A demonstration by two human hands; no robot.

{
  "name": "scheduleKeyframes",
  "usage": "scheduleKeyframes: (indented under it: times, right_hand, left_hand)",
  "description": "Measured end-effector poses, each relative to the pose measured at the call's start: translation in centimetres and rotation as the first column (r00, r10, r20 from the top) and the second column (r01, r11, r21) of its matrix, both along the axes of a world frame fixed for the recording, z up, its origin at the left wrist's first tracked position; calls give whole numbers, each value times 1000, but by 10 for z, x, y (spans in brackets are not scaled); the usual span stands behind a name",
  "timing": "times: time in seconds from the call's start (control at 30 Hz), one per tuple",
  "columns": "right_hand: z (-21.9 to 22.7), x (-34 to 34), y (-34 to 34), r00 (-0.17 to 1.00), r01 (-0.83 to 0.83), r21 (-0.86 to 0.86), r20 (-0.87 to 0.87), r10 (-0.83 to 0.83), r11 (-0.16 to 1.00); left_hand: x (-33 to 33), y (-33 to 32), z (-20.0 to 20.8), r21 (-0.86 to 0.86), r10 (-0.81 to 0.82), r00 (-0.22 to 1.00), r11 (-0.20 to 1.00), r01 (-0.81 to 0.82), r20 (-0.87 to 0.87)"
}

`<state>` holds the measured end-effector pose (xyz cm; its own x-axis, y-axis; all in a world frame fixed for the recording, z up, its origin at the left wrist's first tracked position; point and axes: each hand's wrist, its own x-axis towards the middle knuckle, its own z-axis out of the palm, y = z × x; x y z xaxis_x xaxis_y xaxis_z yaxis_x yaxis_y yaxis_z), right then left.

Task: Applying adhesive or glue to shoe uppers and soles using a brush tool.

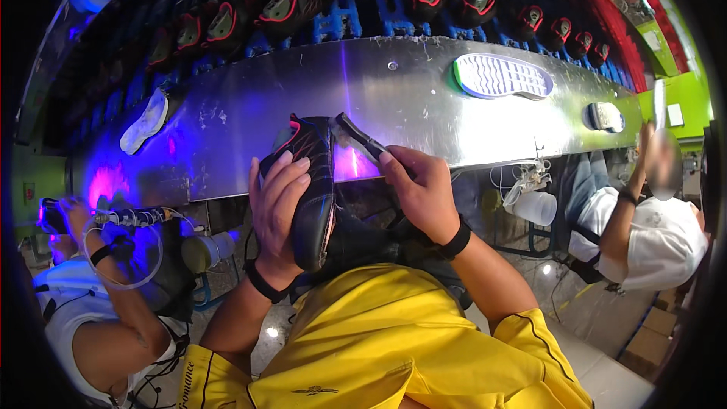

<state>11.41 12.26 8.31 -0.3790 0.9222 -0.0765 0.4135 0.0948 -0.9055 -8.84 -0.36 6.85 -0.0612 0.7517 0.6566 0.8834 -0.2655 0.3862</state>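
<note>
In front of my chest is a black shoe upper (pixel 314 208) with red trim at its collar. It is held upright, toe down, and my left hand (pixel 279 201) wraps its fingers over its left side. A slim dark brush (pixel 362 136) is pinched by its handle in my right hand (pixel 424 185). The brush head is at the right side of the upper, close to the collar end; whether the bristles touch is hard to see. My right palm faces down and hides part of the handle.
A metal bench (pixel 265 98) runs across ahead of me. On it lie a white-and-green shoe sole (pixel 503 76), a pale sole (pixel 145 122) and another sole (pixel 606 117). Behind, black uppers (pixel 279 6) stand on a blue rack. People work at left (pixel 113 318) and right (pixel 644 235).
</note>
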Motion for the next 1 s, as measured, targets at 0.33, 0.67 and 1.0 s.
scheduleKeyframes:
  times: [0.33, 0.67, 1.0]
  right_hand:
    - [2, 19, -30, 972, -128, -299, -229, 59, 945]
    - [23, 17, -33, 977, -167, -221, -168, 131, 961]
    - [40, 40, -58, 953, -185, 9, -241, 182, 983]
  left_hand:
    - [1, 2, -4, 18, 14, 999, 1000, -15, 44]
    - [5, -4, -3, 12, 41, 997, 999, -42, 69]
    - [11, -1, 12, -25, 31, 998, 999, -29, 55]
